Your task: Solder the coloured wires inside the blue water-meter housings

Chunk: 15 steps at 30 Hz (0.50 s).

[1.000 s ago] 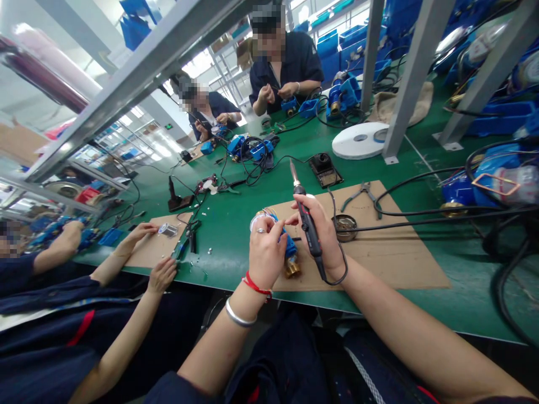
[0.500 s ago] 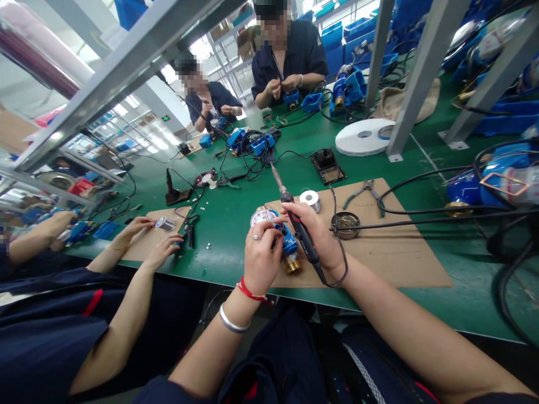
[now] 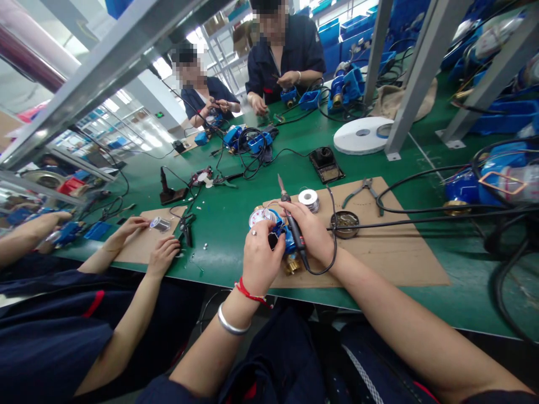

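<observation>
A soldering iron (image 3: pixel 297 231) with a black handle is held in my right hand (image 3: pixel 312 231), its metal tip pointing up and away from me. Below it lies a blue water meter (image 3: pixel 288 238) with a white round dial (image 3: pixel 259 216), thin wires and a brass threaded end (image 3: pixel 292 264). My left hand (image 3: pixel 261 252) is closed at the meter's near left side, thumb and fingers around a dark part (image 3: pixel 273 241) of it. The fingers hide some of the dial. A solder wire spool (image 3: pixel 309 200) stands just beyond the meter.
The meter rests on a brown board (image 3: pixel 391 252) with a round tin (image 3: pixel 345 224) and pliers (image 3: pixel 366 193). An iron stand (image 3: pixel 325 165) sits behind. Black cables cross from the right. A co-worker's hands (image 3: pixel 162 255) are at left; two people work opposite.
The soldering iron has tilted more upright, its tip shifting slightly right and nearer. My left fingers have spread a little, showing the dark part. The co-worker opposite has lowered one hand.
</observation>
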Each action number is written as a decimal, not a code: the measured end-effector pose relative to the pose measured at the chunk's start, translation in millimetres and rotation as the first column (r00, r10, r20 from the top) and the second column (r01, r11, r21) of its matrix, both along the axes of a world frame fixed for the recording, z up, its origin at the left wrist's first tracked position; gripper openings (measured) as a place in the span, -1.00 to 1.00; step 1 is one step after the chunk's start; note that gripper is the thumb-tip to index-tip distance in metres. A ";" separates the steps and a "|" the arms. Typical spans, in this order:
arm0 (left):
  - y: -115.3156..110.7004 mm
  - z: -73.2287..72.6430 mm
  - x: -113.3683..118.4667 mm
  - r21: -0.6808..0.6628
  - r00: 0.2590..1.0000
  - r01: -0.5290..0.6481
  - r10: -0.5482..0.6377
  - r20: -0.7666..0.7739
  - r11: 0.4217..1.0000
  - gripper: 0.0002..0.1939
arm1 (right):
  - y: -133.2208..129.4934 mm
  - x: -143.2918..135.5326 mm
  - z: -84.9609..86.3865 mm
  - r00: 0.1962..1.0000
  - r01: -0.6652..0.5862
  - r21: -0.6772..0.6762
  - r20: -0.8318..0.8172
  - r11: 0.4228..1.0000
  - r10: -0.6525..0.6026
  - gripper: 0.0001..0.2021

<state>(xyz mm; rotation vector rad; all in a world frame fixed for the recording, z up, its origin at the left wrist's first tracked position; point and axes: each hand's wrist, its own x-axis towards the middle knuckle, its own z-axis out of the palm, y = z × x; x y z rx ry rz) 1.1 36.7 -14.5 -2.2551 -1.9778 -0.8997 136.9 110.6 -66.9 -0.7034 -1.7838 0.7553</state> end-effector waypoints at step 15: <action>15.6 7.8 -4.4 -0.131 0.969 -0.045 0.011 -0.248 0.990 -0.76 | -6.6 1.3 3.4 0.999 -0.014 0.065 -0.050 0.998 0.017 -0.51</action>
